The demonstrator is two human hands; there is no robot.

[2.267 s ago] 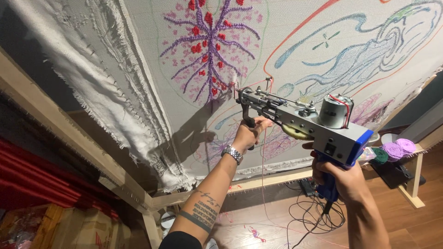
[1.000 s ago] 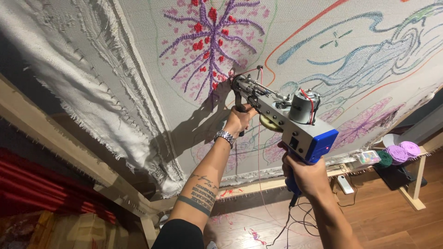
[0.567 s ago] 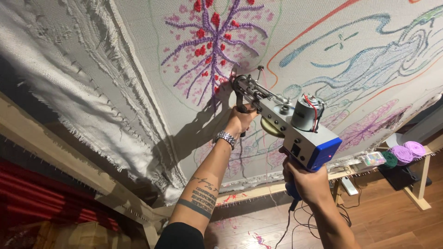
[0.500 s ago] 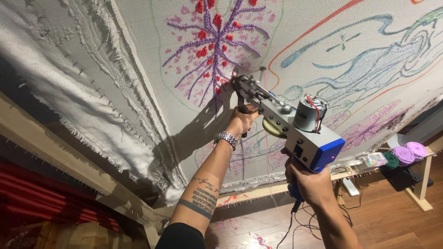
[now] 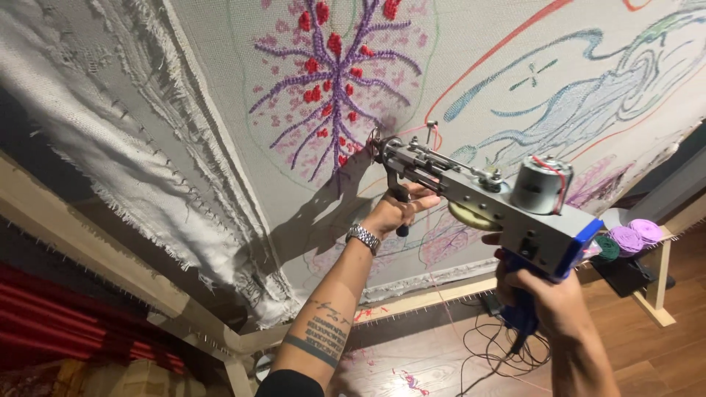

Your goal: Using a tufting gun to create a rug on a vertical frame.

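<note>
Tufting gun (image 5: 478, 198), long axis up-left, needle against stretched cloth (image 5: 515, 73).

The tufting gun (image 5: 485, 202) is climbing up and leftward across the stretched cloth (image 5: 220, 95): earlier its needle tip was pressing low, below the purple branching motif (image 5: 334, 81), and now it is touching the cloth at the motif's lower right edge, by the small red tufts. The left hand (image 5: 397, 209) on the front grip and the right hand (image 5: 540, 294) on the blue rear handle are rising with it. The yarn cones (image 5: 625, 239) are sliding toward the right edge of the view.
</note>
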